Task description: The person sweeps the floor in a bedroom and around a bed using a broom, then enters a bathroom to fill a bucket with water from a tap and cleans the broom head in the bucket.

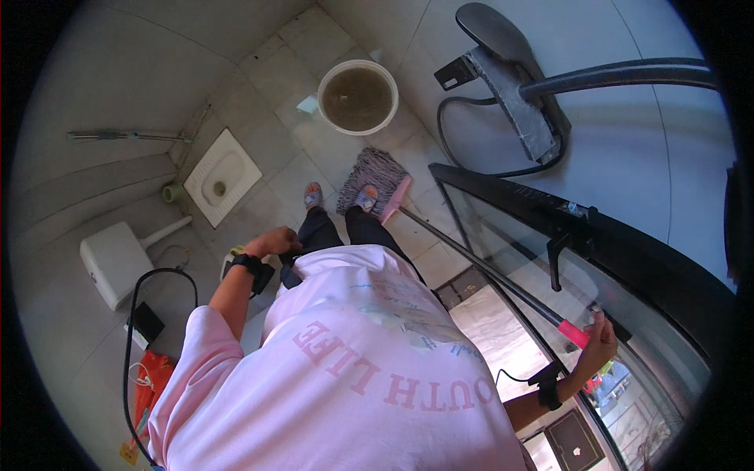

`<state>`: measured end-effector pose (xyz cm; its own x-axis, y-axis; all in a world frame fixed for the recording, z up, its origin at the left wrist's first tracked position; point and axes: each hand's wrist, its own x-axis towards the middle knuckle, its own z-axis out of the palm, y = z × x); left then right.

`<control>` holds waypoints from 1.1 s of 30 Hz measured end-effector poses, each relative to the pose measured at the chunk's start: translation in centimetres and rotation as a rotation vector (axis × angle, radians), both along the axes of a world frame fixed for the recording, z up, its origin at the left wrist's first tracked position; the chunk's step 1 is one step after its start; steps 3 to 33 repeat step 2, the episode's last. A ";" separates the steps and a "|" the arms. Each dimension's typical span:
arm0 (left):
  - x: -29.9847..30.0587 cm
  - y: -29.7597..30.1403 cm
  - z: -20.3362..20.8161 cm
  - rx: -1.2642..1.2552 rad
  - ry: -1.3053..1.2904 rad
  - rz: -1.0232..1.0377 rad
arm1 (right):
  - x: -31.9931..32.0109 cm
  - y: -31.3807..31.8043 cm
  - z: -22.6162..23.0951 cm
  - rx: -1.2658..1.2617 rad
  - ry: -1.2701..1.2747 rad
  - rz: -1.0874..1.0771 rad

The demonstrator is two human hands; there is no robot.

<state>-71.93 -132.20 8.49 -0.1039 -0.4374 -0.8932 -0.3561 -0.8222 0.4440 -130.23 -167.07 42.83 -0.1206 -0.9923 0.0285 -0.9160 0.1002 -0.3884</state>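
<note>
A mop (487, 267) with a pink-and-dark handle slants from the floor up to my right hand (601, 345). My right fingers are closed at its pink end, close to the glass door (510, 224). The shaggy grey-purple mop head (373, 174) lies flat on the tiles, partly under my right sandalled foot. Beside my left thigh, my left hand (271, 242) is curled closed against my dark trousers (316, 229), seemingly gripping the cloth; its fingertips are partly hidden. Ahead of the mop head stands a white bucket (323, 104) of murky brown water.
A squat toilet (236, 169) is set in the floor at left, with a white cistern (111, 259) nearby. A shower fitting (510, 102) with a black hose sits on the right wall. An orange bag (157, 381) hangs at lower left. A metal pole (129, 136) leans along the left wall.
</note>
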 end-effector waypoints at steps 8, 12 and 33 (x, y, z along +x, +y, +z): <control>0.0 -0.7 1.2 0.037 0.021 0.013 | 0.0 -0.1 0.2 0.015 -0.003 0.025; 0.0 -0.7 1.2 0.037 0.021 0.013 | 0.0 -0.1 0.2 0.015 -0.003 0.025; 0.0 -0.7 1.2 0.037 0.021 0.013 | 0.0 -0.1 0.2 0.015 -0.003 0.025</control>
